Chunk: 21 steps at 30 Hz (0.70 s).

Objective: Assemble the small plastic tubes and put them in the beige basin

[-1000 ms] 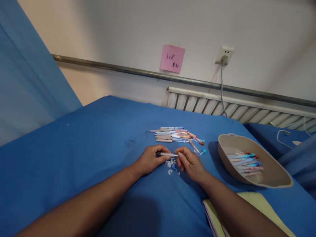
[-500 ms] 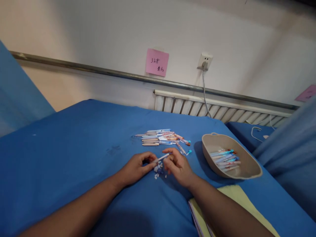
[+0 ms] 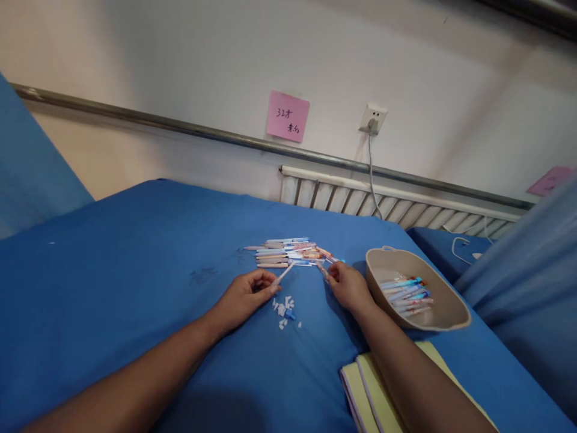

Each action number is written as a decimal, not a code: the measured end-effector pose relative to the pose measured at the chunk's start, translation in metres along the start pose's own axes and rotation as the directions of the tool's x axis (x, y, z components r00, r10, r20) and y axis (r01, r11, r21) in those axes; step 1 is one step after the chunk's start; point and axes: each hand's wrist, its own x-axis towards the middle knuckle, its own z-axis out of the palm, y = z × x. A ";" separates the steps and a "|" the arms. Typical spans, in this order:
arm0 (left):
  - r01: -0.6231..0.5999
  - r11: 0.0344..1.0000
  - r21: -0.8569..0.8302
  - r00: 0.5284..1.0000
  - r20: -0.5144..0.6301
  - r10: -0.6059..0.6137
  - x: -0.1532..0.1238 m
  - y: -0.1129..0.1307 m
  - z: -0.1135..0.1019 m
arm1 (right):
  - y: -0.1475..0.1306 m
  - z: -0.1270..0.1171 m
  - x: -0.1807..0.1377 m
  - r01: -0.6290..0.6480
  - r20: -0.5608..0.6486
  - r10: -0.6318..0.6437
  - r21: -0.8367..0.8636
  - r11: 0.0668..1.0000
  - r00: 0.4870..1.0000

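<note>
My left hand (image 3: pixel 246 294) rests on the blue sheet (image 3: pixel 135 270) and pinches a thin white pen barrel (image 3: pixel 283 275) that points up and to the right. My right hand (image 3: pixel 348 284) has its fingers curled over loose pens at the right end of the pen pile (image 3: pixel 288 252); what it grips is hidden by the fingers. A small heap of white and blue plastic bits (image 3: pixel 283 308) lies between the two hands.
A beige oval tub (image 3: pixel 444 310) holding several pens sits right of my right hand. A yellow-green notebook (image 3: pixel 374 391) lies under my right forearm. Behind are a radiator (image 3: pixel 396 201), a pink note (image 3: pixel 287 116) and a wall socket (image 3: pixel 372 119) with its cable.
My right hand let go of the white barrel and moved right and away to the pen pile's right end. My left hand keeps the barrel, now tilted upward. The camera shifted.
</note>
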 end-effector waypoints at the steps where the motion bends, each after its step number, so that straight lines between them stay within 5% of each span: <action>1: -0.002 1.000 0.001 1.000 -0.005 0.002 0.000 0.000 0.000 | -0.001 0.001 -0.001 0.009 0.009 -0.009 -0.029 1.000 1.000; 7: -0.015 0.999 0.043 1.000 -0.015 0.015 0.001 -0.006 -0.001 | -0.006 0.002 -0.003 0.044 -0.023 -0.046 -0.058 0.997 0.999; 15: -0.064 0.977 0.205 0.993 -0.081 0.082 0.002 -0.004 -0.007 | -0.014 0.001 -0.007 0.109 -0.102 -0.065 0.526 0.843 0.993; 21: -0.069 0.972 0.227 0.993 -0.079 0.088 0.001 -0.003 -0.008 | -0.018 0.002 -0.010 0.158 -0.096 -0.127 0.502 0.850 0.987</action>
